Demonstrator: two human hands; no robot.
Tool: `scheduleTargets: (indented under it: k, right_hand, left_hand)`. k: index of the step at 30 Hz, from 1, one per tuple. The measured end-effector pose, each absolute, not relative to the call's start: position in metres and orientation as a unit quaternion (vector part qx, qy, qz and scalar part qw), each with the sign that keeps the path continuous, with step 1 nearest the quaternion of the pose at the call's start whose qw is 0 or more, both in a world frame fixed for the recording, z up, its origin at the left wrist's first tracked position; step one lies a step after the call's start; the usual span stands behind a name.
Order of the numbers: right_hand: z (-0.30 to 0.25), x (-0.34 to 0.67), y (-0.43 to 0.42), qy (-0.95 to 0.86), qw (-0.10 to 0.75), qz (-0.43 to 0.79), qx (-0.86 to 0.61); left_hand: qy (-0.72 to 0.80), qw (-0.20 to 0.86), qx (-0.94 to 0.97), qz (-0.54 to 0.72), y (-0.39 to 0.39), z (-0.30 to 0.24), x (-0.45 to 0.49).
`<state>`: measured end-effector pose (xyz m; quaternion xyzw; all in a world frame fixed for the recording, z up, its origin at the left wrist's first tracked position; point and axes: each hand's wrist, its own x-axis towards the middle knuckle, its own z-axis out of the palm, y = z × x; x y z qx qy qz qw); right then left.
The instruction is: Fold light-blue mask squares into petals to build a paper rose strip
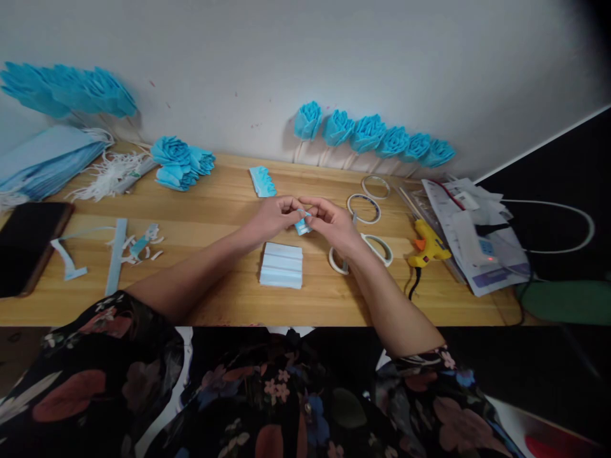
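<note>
Both hands meet over the middle of the wooden table. My left hand and my right hand pinch a small folded piece of blue mask fabric between thumbs and fingers. Part of the piece is hidden by the fingers. Just below it lies a stack of pale blue pleated fabric pieces. Behind my left hand rests another blue piece with a scalloped edge. Scissors with white handles lie partly under my right wrist.
Blue fabric flowers on stems lean along the wall. Tape rolls and a yellow glue gun are at right. At left are a phone, fabric scraps, loose flowers and stacked face masks.
</note>
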<state>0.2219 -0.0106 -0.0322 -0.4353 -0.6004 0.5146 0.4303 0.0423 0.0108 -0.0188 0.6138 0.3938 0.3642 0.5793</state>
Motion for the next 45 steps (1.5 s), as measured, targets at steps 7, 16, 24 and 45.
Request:
scheduleTargets:
  k: [7, 16, 24, 45]
  right_hand:
    - [-0.028, 0.223, -0.011, -0.618, 0.414, 0.499, -0.445]
    - [-0.022, 0.224, -0.013, -0.575, 0.428, 0.500, -0.486]
    - [-0.026, 0.223, -0.009, -0.565, 0.456, 0.463, -0.508]
    - [-0.022, 0.224, -0.011, -0.548, 0.484, 0.477, -0.487]
  left_hand:
    - [0.396, 0.588, 0.599, 0.372, 0.009, -0.018, 0.041]
    - [0.409, 0.591, 0.570, 0.397, 0.010, -0.013, 0.039]
    - [0.408, 0.630, 0.534, 0.389, 0.010, -0.012, 0.038]
    - [0.401, 0.565, 0.630, 0.350, 0.008, -0.011, 0.037]
